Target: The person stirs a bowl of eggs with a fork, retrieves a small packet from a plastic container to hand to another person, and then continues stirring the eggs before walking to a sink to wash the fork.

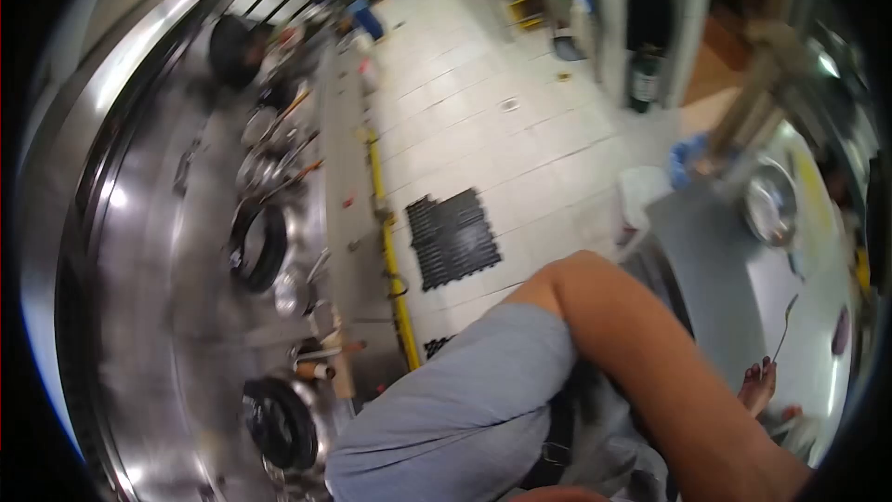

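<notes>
A bent bare arm in a grey sleeve crosses the lower middle, its forearm running to the lower right edge; my left hand at its end is out of view. Beyond that forearm, partly hidden by it, my right hand [760, 383] shows curled fingers around the lower end of a thin metal utensil [788, 318]. The utensil stands out over a pale work surface [794, 296]. On the same surface a dark purplish item [841, 331] lies farther right, and a round metal bowl [770, 203] sits beyond the hand.
A long steel cooking counter [158, 251] with black ring burners [258, 246] and pans runs down the left. A yellow pipe [388, 251] lines its edge. A black mat [453, 237] lies on the tiled floor. A white bin [641, 197] stands beside the right worktop.
</notes>
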`<act>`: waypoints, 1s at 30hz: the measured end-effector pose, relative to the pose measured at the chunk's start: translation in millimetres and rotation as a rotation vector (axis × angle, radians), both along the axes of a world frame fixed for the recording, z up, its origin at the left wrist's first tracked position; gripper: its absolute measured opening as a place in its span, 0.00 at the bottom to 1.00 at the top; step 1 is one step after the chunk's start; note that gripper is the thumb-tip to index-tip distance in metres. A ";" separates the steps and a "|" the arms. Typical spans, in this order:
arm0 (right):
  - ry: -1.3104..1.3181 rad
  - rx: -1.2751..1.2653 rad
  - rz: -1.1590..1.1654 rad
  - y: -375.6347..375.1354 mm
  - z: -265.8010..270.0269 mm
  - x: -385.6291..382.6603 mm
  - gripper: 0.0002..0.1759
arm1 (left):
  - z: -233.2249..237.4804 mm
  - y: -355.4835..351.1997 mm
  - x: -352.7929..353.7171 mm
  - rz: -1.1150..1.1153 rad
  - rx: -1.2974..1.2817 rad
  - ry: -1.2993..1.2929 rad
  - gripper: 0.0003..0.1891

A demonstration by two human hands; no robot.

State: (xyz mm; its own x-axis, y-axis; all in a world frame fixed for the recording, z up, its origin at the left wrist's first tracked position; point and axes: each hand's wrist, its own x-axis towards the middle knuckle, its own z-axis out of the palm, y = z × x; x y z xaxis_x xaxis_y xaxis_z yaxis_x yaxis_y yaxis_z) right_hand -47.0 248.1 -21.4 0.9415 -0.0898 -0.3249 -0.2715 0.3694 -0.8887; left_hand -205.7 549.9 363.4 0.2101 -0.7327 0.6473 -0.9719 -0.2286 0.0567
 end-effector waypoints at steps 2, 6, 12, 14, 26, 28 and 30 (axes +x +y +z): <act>0.072 -0.017 0.182 72.7 5.3 13.0 0.13 | 8.3 45.2 -10.0 0.110 0.033 0.036 0.06; 0.022 -0.001 0.524 188.4 -18.9 47.6 0.12 | 11.3 121.1 -8.7 0.281 0.073 0.111 0.06; 0.071 -0.004 0.698 363.8 -19.0 106.4 0.11 | -75.4 297.4 52.9 0.566 0.077 0.438 0.06; 0.057 -0.044 0.689 432.1 -21.1 117.6 0.10 | -158.3 386.3 86.3 0.775 -0.067 0.527 0.07; -0.014 -0.066 0.858 833.3 9.7 274.6 0.12 | -572.4 548.5 -258.7 1.931 -0.687 2.128 0.15; -0.012 -0.034 0.879 894.1 10.9 299.3 0.12 | -577.0 517.6 -252.8 1.828 -0.853 2.253 0.15; -0.014 -0.054 0.879 951.6 0.5 322.3 0.12 | -581.0 526.4 -230.5 1.795 -1.043 2.330 0.14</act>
